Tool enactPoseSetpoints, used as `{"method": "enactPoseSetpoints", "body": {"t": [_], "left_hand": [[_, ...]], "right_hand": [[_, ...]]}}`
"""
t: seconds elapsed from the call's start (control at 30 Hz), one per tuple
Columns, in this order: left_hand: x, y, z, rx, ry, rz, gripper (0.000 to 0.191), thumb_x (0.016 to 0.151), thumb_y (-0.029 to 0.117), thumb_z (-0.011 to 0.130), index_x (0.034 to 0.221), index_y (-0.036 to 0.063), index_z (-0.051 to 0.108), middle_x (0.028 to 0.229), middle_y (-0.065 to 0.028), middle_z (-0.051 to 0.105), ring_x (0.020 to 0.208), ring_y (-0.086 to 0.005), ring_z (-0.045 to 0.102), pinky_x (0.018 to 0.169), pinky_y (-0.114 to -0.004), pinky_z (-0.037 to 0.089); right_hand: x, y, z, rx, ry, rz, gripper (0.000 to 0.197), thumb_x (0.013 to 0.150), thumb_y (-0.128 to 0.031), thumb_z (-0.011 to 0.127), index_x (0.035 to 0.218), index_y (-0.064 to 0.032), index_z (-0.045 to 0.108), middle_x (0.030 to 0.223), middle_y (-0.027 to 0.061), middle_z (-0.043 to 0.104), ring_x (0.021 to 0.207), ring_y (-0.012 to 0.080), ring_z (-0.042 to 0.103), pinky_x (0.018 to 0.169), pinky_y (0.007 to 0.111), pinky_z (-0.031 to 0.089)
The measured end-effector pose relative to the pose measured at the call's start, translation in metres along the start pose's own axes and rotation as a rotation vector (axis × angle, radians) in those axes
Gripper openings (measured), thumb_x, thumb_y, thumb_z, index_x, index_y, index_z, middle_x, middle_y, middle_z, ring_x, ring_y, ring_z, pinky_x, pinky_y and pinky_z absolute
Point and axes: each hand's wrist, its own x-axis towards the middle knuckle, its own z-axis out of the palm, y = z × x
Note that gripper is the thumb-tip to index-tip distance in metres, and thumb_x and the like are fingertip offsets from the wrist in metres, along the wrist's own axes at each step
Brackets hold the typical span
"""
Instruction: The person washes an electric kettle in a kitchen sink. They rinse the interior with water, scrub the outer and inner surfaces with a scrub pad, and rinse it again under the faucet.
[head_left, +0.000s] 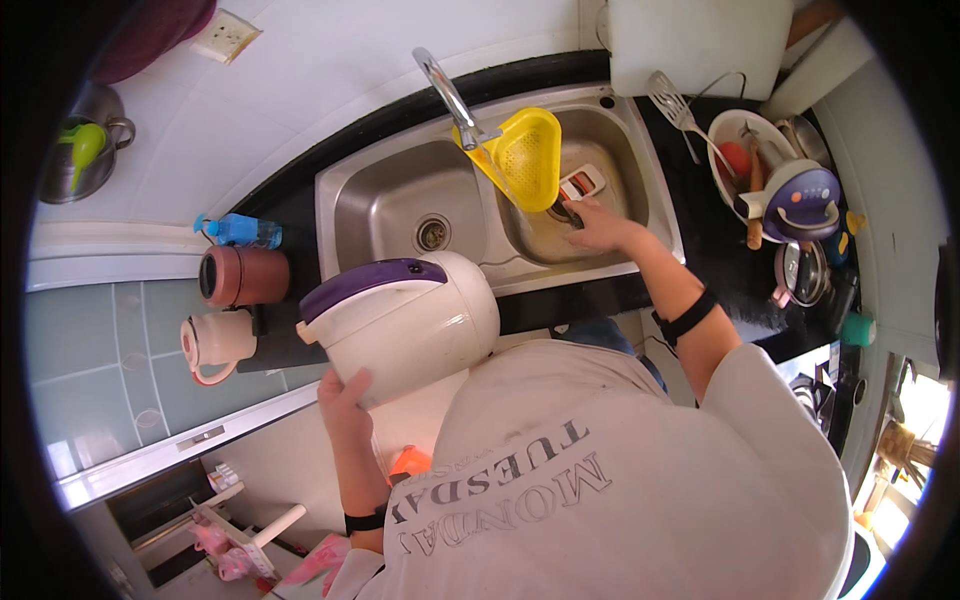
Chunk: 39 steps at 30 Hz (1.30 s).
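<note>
My left hand (346, 397) holds a white appliance body with a purple handle (412, 330), tilted on its side between my body and the sink's front edge. Over the right basin of the steel double sink (487, 274) reaches my right hand (596, 225), its fingers around a small dark thing I cannot make out. Just beyond those fingers, a white and orange peeler or grater (583, 182) lies in the basin. Water runs from the chrome faucet (450, 97) past a yellow triangular strainer basket (529, 154). The left basin (375, 202) has a drain strainer (433, 233) with bits in it.
Left of the sink stand a blue pump bottle (244, 230), a reddish canister (247, 276) and a pink kettle (221, 341). On the right are a slotted spatula (675, 105), a white bowl of utensils (724, 131), a purple appliance lid (801, 202) and a glass lid (802, 274).
</note>
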Motion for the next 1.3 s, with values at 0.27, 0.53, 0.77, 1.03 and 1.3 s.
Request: {"method": "enactPoseSetpoints", "body": {"t": [0.27, 0.53, 0.77, 1.03, 1.3], "left_hand": [[0.002, 0.009, -0.009, -0.088, -0.186, 0.153, 0.034, 0.077, 0.005, 0.063, 0.109, -0.0043, 0.059, 0.106, -0.0121, 0.064, 0.097, -0.0204, 0.061, 0.090, -0.032, 0.046], [0.006, 0.009, 0.007, -0.128, -0.184, 0.134, 0.039, 0.076, 0.003, 0.060, 0.114, -0.0066, 0.056, 0.110, -0.0137, 0.063, 0.100, -0.0223, 0.061, 0.091, -0.033, 0.046], [0.016, 0.004, 0.018, -0.218, -0.108, 0.067, 0.045, 0.078, 0.002, 0.054, 0.121, -0.0106, 0.049, 0.116, -0.0175, 0.059, 0.106, -0.0278, 0.058, 0.095, -0.037, 0.044], [0.017, 0.002, 0.033, -0.243, -0.076, 0.047, 0.045, 0.078, 0.000, 0.054, 0.121, -0.0117, 0.047, 0.118, -0.0193, 0.057, 0.106, -0.0291, 0.058, 0.095, -0.038, 0.044], [0.015, 0.012, 0.049, -0.229, 0.010, 0.089, 0.043, 0.081, 0.002, 0.054, 0.121, -0.0113, 0.047, 0.117, -0.0197, 0.057, 0.105, -0.0292, 0.058, 0.093, -0.039, 0.045]], "right_hand": [[-0.008, 0.014, -0.017, 0.200, -0.155, 0.070, 0.061, 0.070, -0.016, 0.074, 0.121, 0.0041, 0.048, 0.103, 0.0200, 0.061, 0.080, 0.0281, 0.068, 0.071, 0.033, 0.053], [-0.014, 0.017, -0.007, -0.177, 0.218, -0.237, 0.051, 0.061, -0.020, 0.079, 0.108, -0.0065, 0.064, 0.085, 0.0137, 0.066, 0.059, 0.0234, 0.065, 0.058, 0.031, 0.052], [-0.047, -0.031, -0.035, 0.317, 0.255, 0.039, 0.051, 0.068, -0.019, 0.076, 0.115, -0.0043, 0.060, 0.085, 0.0138, 0.066, 0.057, 0.0213, 0.064, 0.056, 0.031, 0.052], [-0.070, -0.117, -0.043, 0.419, 0.470, -0.606, 0.034, 0.081, -0.016, 0.067, 0.112, -0.0023, 0.062, 0.095, 0.0138, 0.060, 0.088, 0.0270, 0.061, 0.076, 0.033, 0.050], [-0.073, -0.148, -0.005, 0.382, 0.591, -0.757, 0.024, 0.079, -0.011, 0.067, 0.101, -0.0017, 0.064, 0.088, 0.0120, 0.060, 0.081, 0.0301, 0.059, 0.073, 0.036, 0.049]]}}
